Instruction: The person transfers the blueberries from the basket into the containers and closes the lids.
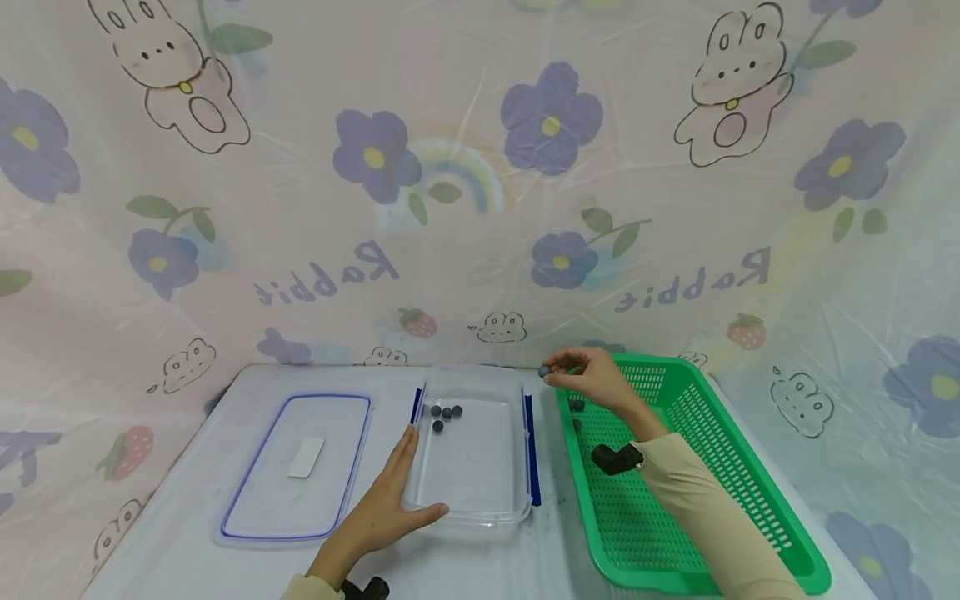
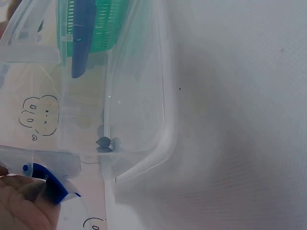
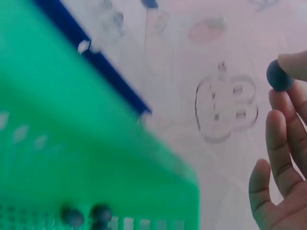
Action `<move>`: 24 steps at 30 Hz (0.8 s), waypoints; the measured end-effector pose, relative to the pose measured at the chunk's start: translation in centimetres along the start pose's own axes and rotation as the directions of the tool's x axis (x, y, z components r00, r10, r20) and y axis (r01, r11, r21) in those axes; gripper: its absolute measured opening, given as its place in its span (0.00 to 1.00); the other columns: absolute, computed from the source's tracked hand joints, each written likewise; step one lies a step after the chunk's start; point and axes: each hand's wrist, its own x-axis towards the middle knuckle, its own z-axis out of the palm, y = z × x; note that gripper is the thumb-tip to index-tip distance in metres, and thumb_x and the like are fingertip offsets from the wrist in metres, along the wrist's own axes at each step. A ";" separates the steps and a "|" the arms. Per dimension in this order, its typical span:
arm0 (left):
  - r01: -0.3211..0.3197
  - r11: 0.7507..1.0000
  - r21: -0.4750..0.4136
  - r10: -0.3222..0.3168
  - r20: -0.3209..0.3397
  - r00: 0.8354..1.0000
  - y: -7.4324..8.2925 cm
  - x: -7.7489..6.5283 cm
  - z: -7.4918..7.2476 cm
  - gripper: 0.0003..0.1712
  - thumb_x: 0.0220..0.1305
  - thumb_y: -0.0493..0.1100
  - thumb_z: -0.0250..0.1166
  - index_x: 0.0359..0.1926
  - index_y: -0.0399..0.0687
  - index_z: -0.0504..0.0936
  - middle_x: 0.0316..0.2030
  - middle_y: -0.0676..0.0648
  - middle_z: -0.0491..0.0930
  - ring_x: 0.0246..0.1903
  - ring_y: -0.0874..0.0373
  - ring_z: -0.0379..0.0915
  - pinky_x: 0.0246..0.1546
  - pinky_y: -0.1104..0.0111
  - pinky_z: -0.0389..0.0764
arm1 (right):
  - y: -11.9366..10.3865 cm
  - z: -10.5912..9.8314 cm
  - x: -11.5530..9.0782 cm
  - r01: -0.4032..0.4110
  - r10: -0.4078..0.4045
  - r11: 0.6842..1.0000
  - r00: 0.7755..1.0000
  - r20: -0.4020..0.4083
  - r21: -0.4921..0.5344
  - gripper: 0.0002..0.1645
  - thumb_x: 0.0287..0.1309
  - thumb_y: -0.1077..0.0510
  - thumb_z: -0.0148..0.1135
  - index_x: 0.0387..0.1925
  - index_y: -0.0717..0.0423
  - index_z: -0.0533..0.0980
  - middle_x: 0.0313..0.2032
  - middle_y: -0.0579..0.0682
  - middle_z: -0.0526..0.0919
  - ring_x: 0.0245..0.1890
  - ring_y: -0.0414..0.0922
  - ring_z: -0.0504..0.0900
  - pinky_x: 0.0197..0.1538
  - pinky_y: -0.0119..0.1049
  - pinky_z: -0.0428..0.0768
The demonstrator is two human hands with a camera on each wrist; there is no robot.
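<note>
My right hand (image 1: 592, 379) pinches a small dark blue-grey ball (image 3: 279, 76) between thumb and fingertips, above the far left corner of the green basket (image 1: 581, 500). In the head view, a clear plastic container (image 1: 472, 467) with blue side clips stands left of the basket. Several similar balls (image 1: 447, 412) lie grouped toward its far left corner. My left hand (image 1: 382, 508) rests against the container's near left side, fingers straight and thumb spread along the front edge. More dark balls (image 3: 73, 216) lie in the basket, partly blurred in the right wrist view.
To the left, a clear lid (image 1: 285, 508) with a blue seal lies flat on the white table (image 1: 187, 500), with a white rectangle (image 1: 306, 457) at its middle. A patterned curtain (image 1: 465, 250) hangs directly behind the table.
</note>
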 end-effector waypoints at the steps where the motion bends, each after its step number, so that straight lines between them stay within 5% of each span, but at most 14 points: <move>1: 0.001 1.000 -0.001 -0.001 0.000 1.000 0.0 0.0 0.0 0.66 0.54 0.60 0.72 0.77 0.43 0.38 0.76 0.43 0.34 0.72 0.42 0.36 0.65 0.42 0.52 | -0.4 0.3 0.2 0.000 0.000 1.000 1.000 0.007 0.007 0.16 0.55 0.56 0.71 0.44 0.58 0.82 0.38 0.51 0.84 0.39 0.51 0.80 0.40 0.43 0.79; 13: 0.014 1.000 -0.008 -0.014 -0.002 1.000 -0.1 0.1 0.0 0.66 0.53 0.60 0.73 0.77 0.44 0.39 0.76 0.43 0.35 0.72 0.42 0.36 0.65 0.41 0.51 | -2.2 5.5 2.4 0.143 -0.143 0.990 0.985 0.095 0.006 0.12 0.54 0.59 0.71 0.41 0.58 0.83 0.34 0.47 0.84 0.34 0.45 0.80 0.36 0.39 0.79; 24: 0.026 1.000 -0.016 -0.025 0.008 1.000 -0.3 0.1 0.1 0.66 0.53 0.61 0.72 0.77 0.44 0.38 0.76 0.43 0.35 0.72 0.42 0.37 0.64 0.40 0.51 | -2.0 10.7 4.6 0.154 -0.143 0.987 0.972 0.187 -0.048 0.10 0.52 0.59 0.72 0.38 0.55 0.84 0.33 0.43 0.84 0.33 0.41 0.80 0.39 0.35 0.80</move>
